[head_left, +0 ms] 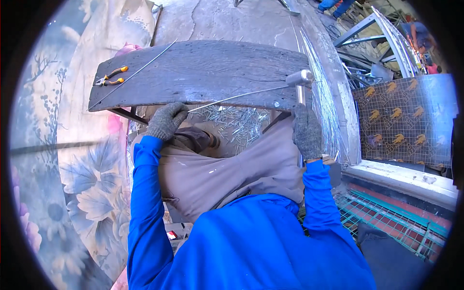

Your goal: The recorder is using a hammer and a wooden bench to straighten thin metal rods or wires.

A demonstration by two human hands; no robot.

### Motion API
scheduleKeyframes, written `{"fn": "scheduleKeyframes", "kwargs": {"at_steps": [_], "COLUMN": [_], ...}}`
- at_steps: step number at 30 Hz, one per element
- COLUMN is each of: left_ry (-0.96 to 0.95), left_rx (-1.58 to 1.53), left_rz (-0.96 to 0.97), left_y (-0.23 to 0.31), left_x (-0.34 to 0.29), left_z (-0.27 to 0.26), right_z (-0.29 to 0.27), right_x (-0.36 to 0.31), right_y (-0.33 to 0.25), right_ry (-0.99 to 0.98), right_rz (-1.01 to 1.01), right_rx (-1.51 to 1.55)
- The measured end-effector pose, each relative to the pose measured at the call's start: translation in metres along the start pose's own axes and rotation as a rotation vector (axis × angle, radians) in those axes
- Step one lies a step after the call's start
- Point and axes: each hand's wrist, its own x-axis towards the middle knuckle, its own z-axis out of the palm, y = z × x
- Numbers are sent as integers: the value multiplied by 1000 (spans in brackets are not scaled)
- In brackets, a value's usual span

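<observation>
My left hand (167,121), in a grey knitted glove, is closed around the near end of a thin metal rod (232,97) at the bench's front edge. The rod slants up to the right, and its far end meets the head of a hammer (299,78). My right hand (307,133), gloved too, grips the hammer's handle near the bench's right corner. A dark, worn wooden bench (203,67) lies across in front of me. On its left end rest pliers (112,76) with orange and black handles, beside another thin rod (140,71).
Many short cut metal pieces (237,125) litter the floor under the bench. A bundle of long rods (323,101) lies along its right side. Farther right are a patterned panel (403,121) and green wire mesh (386,217). A flowered cloth (92,193) hangs at left; another person (419,36) is at the upper right.
</observation>
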Motion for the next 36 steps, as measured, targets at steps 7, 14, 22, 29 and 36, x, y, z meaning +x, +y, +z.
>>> {"fn": "scheduleKeyframes", "kwargs": {"at_steps": [7,14,22,29,36], "left_ry": [-67,-146,-342,-535,-484], "left_rx": [16,-71,-269,-455,-327], "left_rz": [-42,-134,-195,-192,-225], "left_y": [1,-1,-7,-9,2], "left_x": [-4,-7,-4,15,15], "left_z": [0,0,-2,-13,-16], "right_z": [6,16,30,22,21], "right_x": [12,6,12,24,27], "right_y": [0,6,-4,-8,-28], "right_ry": [-449,-282,-284,-316,-390], "right_rz": [207,23,208,200,274], "right_rx": [117,17,246,230,259]}}
